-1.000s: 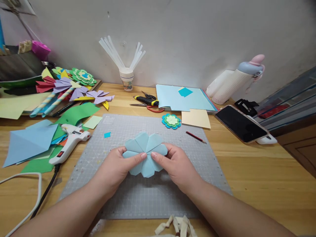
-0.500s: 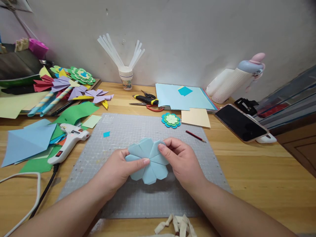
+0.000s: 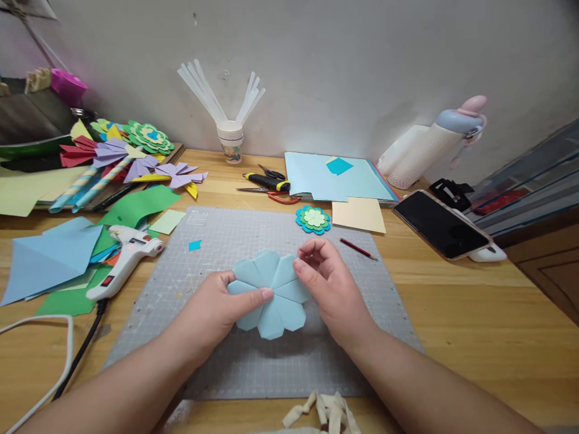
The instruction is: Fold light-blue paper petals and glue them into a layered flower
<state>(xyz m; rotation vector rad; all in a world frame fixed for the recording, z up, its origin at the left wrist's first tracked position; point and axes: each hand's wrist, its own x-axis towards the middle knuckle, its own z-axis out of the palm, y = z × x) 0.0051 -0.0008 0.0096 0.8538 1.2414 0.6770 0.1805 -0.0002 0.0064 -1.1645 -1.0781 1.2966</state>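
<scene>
Blue paper flower (image 3: 281,304) held above cutting mat (image 3: 271,375), between its side edges. Left hand (image 3: 217,301) pinches it, thumb near centre; right hand (image 3: 333,288) curled at petal rim, grip unclear. Likely light, creases easily; hold near centre.

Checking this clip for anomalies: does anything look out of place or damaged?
The light-blue paper flower looks intact. Slightly odd: the white plastic glue gun lies among loose green paper pieces, a questionable spot if it is hot.
</scene>
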